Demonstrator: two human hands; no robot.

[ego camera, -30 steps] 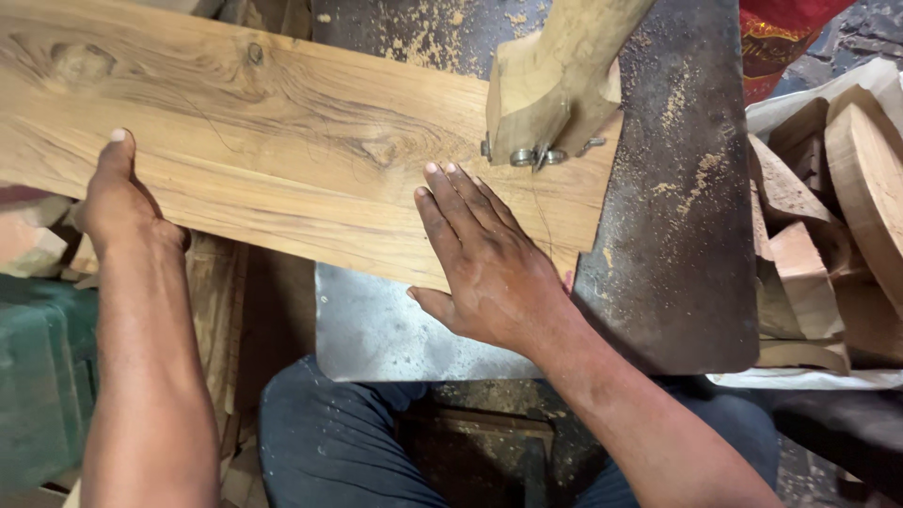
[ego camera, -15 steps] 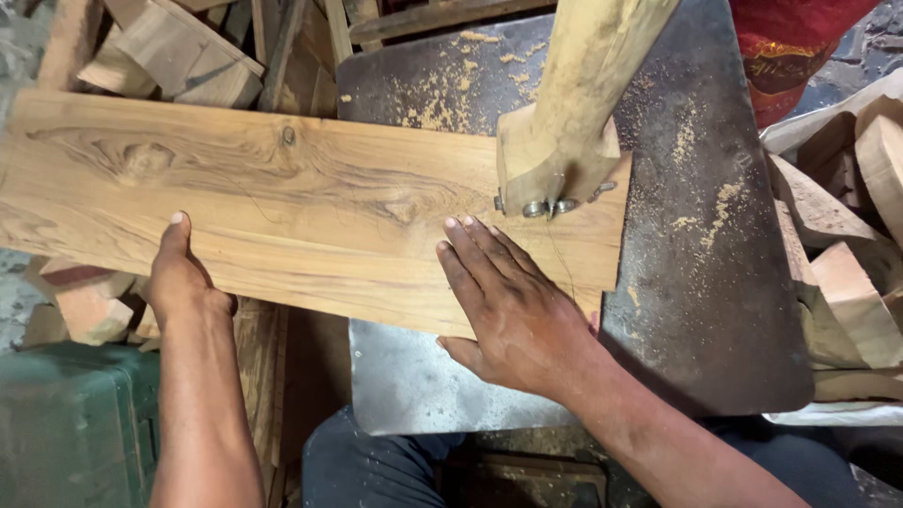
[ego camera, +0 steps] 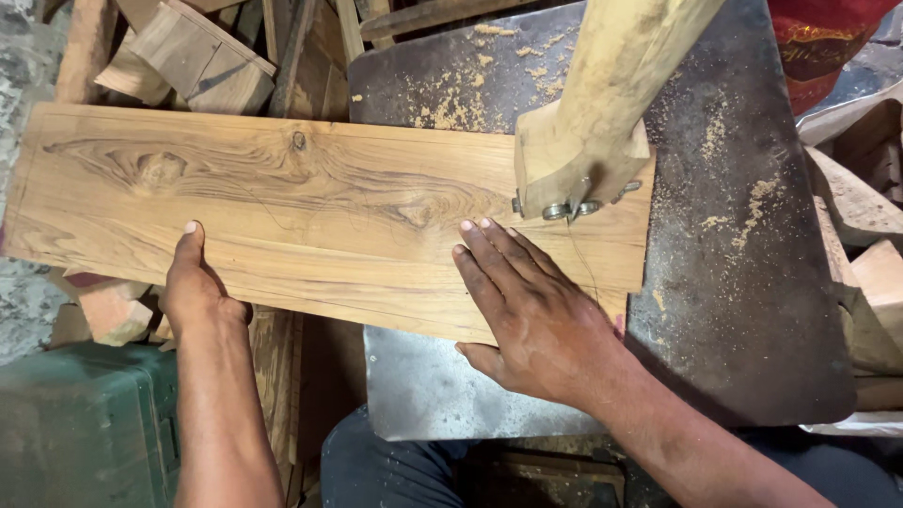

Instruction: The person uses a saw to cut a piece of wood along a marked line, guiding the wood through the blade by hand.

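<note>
A long, light-brown wooden plank (ego camera: pixel 310 202) with dark grain and knots lies across a dark metal saw table (ego camera: pixel 743 254). My left hand (ego camera: pixel 196 287) grips the plank's near edge toward its left end, thumb on top. My right hand (ego camera: pixel 531 310) lies flat on the plank near its right end, fingers spread. Just beyond my right fingertips a wooden blade guide (ego camera: pixel 574 165) with small metal bearings hangs over the plank.
Sawdust is scattered on the metal table. Wooden offcuts (ego camera: pixel 183 52) are piled at the back left, and more wood blocks (ego camera: pixel 865 245) lie at the right. A green box (ego camera: pixel 80 423) sits at lower left. My dark-trousered legs (ego camera: pixel 395 470) show below.
The plank has shifted to the right and farther under the blade guide. My left hand has slid right along the near edge; my right hand stays flat on the board.
</note>
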